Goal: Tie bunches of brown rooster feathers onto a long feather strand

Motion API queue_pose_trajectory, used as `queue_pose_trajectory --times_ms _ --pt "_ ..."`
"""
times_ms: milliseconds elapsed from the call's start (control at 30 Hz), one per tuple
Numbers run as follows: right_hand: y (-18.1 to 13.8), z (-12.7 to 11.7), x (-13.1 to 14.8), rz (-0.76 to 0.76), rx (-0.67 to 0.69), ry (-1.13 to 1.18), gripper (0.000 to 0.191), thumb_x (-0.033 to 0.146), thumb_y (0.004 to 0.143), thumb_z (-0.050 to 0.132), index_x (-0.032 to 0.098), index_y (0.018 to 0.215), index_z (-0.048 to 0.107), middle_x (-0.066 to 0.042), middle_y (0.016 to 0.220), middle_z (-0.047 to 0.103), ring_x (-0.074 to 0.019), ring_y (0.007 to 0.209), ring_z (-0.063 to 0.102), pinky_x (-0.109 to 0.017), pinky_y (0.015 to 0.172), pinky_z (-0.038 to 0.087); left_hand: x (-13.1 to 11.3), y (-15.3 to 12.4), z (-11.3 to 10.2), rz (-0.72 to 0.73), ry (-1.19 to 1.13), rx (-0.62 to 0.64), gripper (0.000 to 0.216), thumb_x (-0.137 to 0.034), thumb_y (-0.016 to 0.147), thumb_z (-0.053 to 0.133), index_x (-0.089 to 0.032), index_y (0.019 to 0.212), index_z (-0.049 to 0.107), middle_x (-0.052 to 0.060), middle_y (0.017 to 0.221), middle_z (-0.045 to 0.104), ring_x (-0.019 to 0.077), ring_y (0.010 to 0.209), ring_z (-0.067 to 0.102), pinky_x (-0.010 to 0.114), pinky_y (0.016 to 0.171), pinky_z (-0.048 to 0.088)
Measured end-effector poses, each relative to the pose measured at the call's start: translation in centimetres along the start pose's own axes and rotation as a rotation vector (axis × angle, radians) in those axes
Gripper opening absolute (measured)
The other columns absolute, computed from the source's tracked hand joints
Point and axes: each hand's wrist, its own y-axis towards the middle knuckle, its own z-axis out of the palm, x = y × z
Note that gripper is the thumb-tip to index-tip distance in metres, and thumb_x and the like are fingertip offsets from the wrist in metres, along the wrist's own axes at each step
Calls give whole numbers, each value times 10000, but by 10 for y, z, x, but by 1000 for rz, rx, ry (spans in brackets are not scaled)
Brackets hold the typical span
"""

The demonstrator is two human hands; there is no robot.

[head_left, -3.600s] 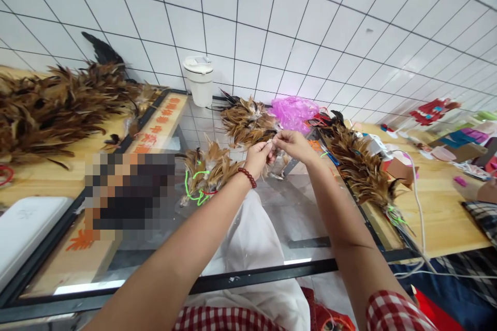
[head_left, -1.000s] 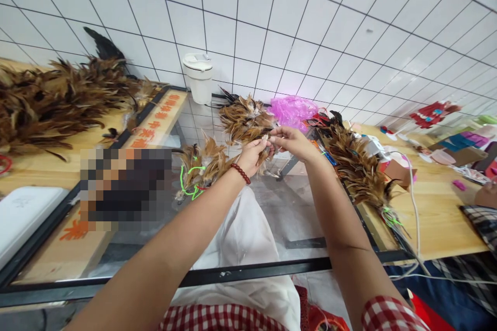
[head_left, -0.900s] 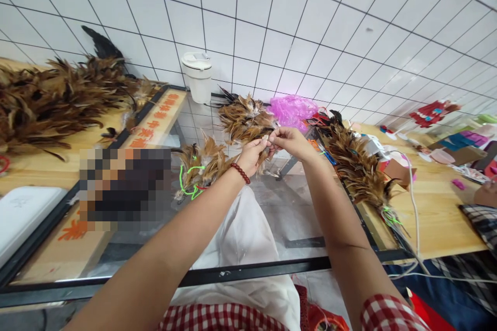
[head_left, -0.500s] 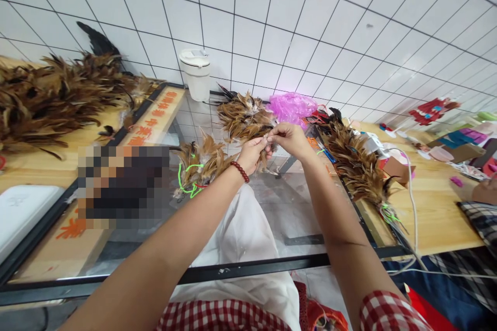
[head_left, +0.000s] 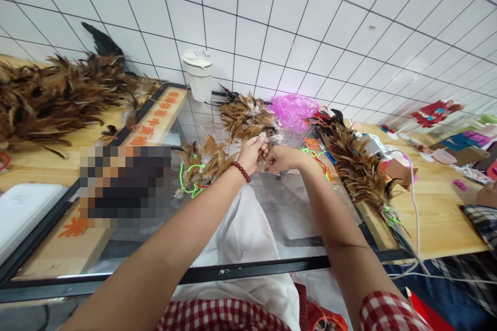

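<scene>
My left hand (head_left: 251,155), with a red bead bracelet at the wrist, is closed in a pinch over the glass table. Pale, fluffy ends of feathers (head_left: 263,136) stick out above its thumb. Right beside it, my right hand (head_left: 282,159) is curled with the knuckles up; its fingertips are mostly hidden, so what they grip cannot be made out. A small brown feather bunch (head_left: 205,152) with bright green cord (head_left: 180,178) lies left of my left hand. Behind both hands sits another brown feather pile (head_left: 246,116).
A large feather heap (head_left: 46,98) covers the left table. At the back stand a white lidded bin (head_left: 198,75) and a pink plastic bag (head_left: 294,111). Green and red cords (head_left: 316,158) and a long feather bundle (head_left: 355,163) lie on the right. A white cable (head_left: 415,207) hangs there.
My right hand has moved down and turned knuckles-up, below the pinch of my left hand. The pale feather ends and the green and red cords behind it now show more.
</scene>
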Motion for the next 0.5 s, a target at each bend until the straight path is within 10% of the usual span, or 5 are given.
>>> queue_pose_trajectory --times_ms 233,500 --pt "-2 -11 -10 50 -932 100 212 224 809 509 149 901 685 -26 718 639 -127 641 545 -248 644 421 0 1 1 -12 -39 -18 252 -316 832 637 -136 708 512 -24 584 535 69 498 548 188 493 435" --pt "14 7 -23 -430 -817 -111 217 261 883 504 228 953 707 -71 930 592 -168 876 564 -306 789 469 -2 7 -3 -41 -170 -7 132 -197 790 680 -124 779 571 -13 606 605 72 479 563 198 520 461"
